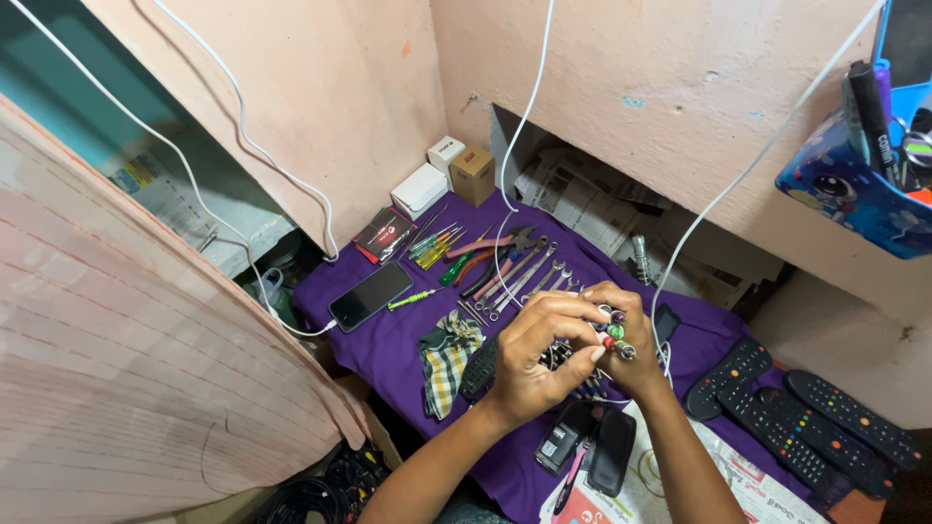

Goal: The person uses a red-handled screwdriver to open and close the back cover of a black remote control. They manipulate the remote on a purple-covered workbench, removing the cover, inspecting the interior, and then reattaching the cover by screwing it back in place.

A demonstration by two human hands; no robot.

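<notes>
Over a workbench draped in purple cloth (408,349), a person's left hand (534,354) and right hand (626,335) meet above the middle of the table, both closed around a small cluster of cable plugs with red, green and silver tips (614,335). The left hand's fingers curl in from the left, thumb and fingertips pinched on the plugs; the right hand cups them from the right, fingers bent around the bundle (just how the plugs join is too small to tell).

Beyond the hands, toward the far wall, lies a row of steel spanners (529,277), with red-handled pliers (490,247) and a fan of green and yellow screwdrivers (434,245) to their left. Farther left, a black smartphone (370,296) rests face up, a white cable running from it. A checked green-and-white rag (447,359) sits crumpled just left of the left wrist. To the right, several black remote controls (806,422) lie side by side at the table's near right edge. A blue plastic holder (854,189) hangs on the right wall.
</notes>
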